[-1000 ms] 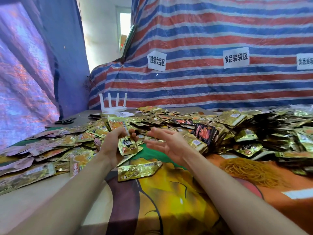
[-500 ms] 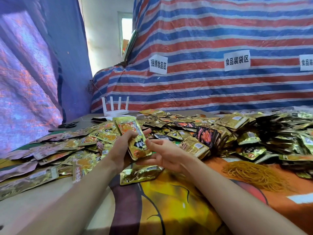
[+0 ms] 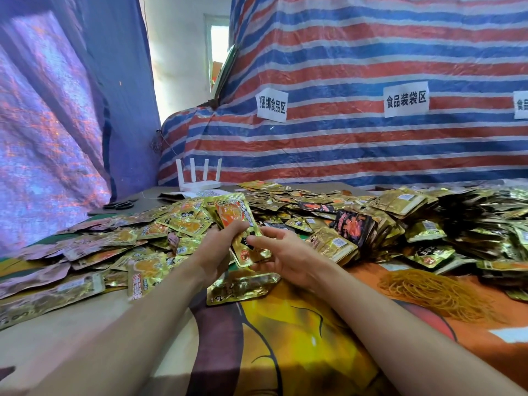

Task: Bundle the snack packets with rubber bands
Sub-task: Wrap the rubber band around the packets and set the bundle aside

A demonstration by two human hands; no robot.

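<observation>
striped tarp [image 3: 371, 67] behind, left hand [image 3: 220, 248] and right hand [image 3: 285, 255] hold gold packets [image 3: 235, 214].

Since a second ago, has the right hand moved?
Yes. Against the rubber bands, right hand shifted left and now holds the packets with the left hand.

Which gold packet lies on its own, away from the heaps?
The crinkled gold foil packet flat on the yellow printed cloth, below the left hand; others are heaped or held.
</observation>
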